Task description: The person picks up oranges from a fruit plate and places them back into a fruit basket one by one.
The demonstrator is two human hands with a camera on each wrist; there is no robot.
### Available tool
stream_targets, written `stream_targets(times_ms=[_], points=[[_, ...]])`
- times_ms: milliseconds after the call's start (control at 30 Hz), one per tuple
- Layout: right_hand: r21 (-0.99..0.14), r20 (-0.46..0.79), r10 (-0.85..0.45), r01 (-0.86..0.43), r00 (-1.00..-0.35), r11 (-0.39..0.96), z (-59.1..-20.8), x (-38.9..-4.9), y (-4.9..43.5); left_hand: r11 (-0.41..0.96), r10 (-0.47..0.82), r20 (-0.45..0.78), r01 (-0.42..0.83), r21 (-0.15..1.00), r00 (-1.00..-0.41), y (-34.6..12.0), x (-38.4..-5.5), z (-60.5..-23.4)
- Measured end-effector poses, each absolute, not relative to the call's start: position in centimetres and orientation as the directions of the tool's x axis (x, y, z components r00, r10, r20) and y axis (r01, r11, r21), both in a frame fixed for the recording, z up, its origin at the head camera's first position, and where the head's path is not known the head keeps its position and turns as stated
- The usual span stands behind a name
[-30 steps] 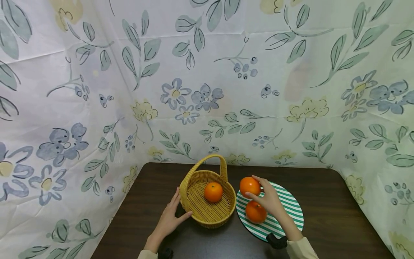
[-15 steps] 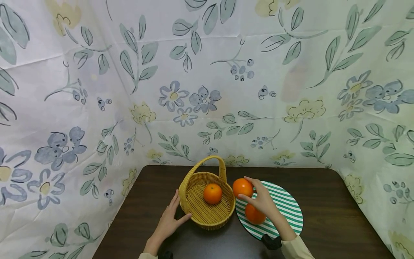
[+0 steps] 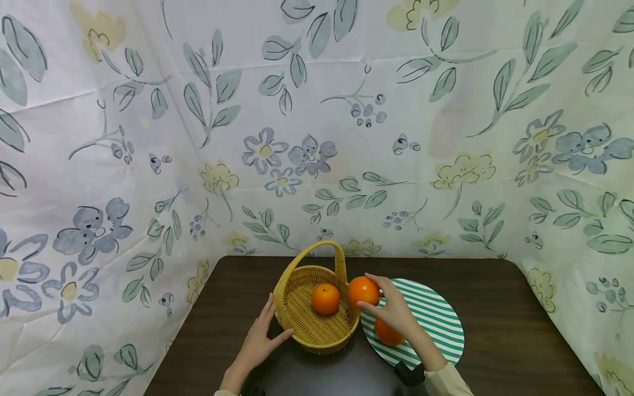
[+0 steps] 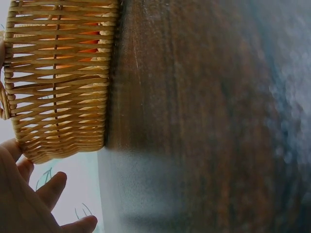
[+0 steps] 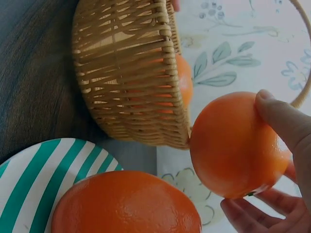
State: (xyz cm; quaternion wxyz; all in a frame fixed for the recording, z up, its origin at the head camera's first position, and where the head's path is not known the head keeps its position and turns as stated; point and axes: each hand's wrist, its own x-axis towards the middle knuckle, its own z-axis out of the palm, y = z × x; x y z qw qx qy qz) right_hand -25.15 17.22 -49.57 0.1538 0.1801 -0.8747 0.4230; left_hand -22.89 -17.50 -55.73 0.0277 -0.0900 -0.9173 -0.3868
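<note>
My right hand [image 3: 396, 312] holds an orange [image 3: 363, 292] between thumb and fingers at the right rim of a yellow wicker basket [image 3: 319, 336]. In the right wrist view this held orange [image 5: 233, 145] is level with the rim, above the table. Another orange [image 3: 325, 298] lies inside the basket. A third orange [image 3: 387, 332] sits on the green-and-white striped plate [image 3: 441, 316], partly hidden by my right hand in the head view. With fingers spread, my left hand [image 3: 258, 336] rests against the basket's left side; the left wrist view shows its fingertips at the rim [image 4: 14, 116].
Basket and plate stand side by side on a dark wooden table [image 3: 500, 308]. The basket's tall handle [image 3: 309, 247] arches up over its left and back. A floral cloth [image 3: 346, 137] hangs behind and around the table. A black strap [image 3: 410, 374] is on my right wrist.
My right hand has carried its orange leftward from above the plate to the basket's right rim. My left hand stays at the basket, and the other oranges have not moved.
</note>
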Motion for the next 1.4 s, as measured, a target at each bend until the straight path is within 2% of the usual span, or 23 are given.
stream_targets(times_ms=[1400], points=[[-0.701, 0.406, -0.282, -0.494, -0.869, 0.514, -49.7, -24.2, 13.0, 0.668, 0.145, 0.149, 0.208, 0.715, -0.978, -17.5, -22.8, -56.1]])
